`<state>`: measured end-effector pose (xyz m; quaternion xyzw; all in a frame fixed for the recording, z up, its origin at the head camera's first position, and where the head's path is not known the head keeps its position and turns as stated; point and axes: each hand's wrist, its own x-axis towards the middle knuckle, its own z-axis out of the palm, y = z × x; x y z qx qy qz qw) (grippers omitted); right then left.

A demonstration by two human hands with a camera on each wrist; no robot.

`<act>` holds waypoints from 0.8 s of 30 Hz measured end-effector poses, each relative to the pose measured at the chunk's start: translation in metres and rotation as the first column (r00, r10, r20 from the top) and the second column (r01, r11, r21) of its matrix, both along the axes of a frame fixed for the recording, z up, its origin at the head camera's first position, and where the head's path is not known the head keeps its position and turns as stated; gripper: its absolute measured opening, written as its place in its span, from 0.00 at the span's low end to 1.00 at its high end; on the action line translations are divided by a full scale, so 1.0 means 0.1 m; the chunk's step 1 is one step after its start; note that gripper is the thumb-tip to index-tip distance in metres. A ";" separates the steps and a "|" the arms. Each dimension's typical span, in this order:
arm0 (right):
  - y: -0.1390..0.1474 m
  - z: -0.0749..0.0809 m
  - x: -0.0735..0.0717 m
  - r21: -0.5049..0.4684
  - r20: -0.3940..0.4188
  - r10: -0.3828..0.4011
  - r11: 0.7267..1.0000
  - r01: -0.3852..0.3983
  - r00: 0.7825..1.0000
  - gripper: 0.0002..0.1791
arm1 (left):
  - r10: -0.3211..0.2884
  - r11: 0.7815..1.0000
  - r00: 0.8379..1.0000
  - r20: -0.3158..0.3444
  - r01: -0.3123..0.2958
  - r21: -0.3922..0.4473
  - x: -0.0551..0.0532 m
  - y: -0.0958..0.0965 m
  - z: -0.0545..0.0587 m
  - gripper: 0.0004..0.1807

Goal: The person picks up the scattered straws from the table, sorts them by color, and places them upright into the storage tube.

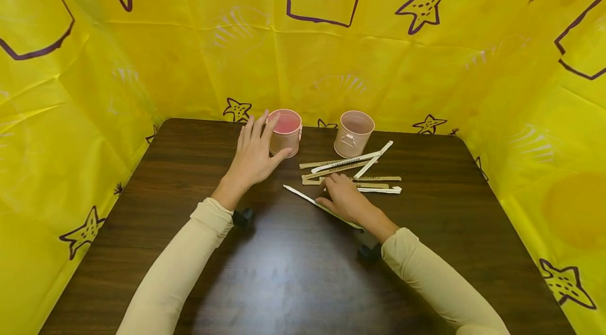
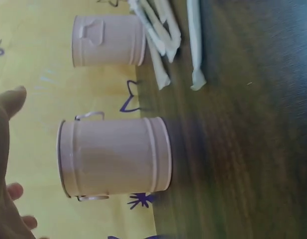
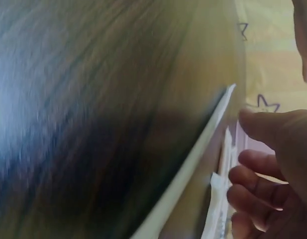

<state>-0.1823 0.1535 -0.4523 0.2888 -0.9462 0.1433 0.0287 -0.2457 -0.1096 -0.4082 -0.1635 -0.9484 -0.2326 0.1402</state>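
Observation:
My left hand [image 1: 254,155] is beside a small pink bucket [image 1: 288,144] with side handles, fingers spread and thumb across its front. In the left wrist view a gap shows between the hand [image 2: 0,149] and that bucket [image 2: 113,157]. Over a loose pile of paper-wrapped straws [image 1: 350,165] my right hand [image 1: 345,201] reaches down, fingers bent. The right wrist view shows its thumb and fingers apart, with nothing between them. One wrapped straw [image 1: 303,195] lies slanted under the right hand, partly hidden by it; whether they touch, I cannot tell.
A second pink bucket [image 1: 355,140] stands at the back right, behind the straws. Everything sits on a dark wooden table [image 1: 265,282]. Yellow sheeting [image 1: 303,61] with starfish drawings encloses the table's back and sides.

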 end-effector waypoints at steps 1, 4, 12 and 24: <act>-0.01 -0.01 0.00 -0.016 0.010 0.014 1.000 -0.014 1.000 0.18 | -0.004 1.000 1.000 -0.006 0.004 0.011 -0.04 0.00 0.01 0.48; -0.05 -0.02 0.01 -0.047 0.057 0.038 0.998 -0.035 0.998 0.17 | 0.004 0.999 1.000 -0.017 -0.003 0.032 -0.14 0.00 0.05 0.49; -0.09 -0.07 0.02 -0.037 0.124 0.018 0.999 -0.013 0.992 0.18 | 0.040 0.990 0.998 0.043 -0.045 0.135 -0.44 0.05 0.08 0.54; -0.07 -0.11 -0.10 -0.057 0.316 0.013 0.998 0.005 0.949 0.16 | 0.041 0.952 0.982 0.184 -0.095 0.292 -0.73 0.10 -0.11 0.65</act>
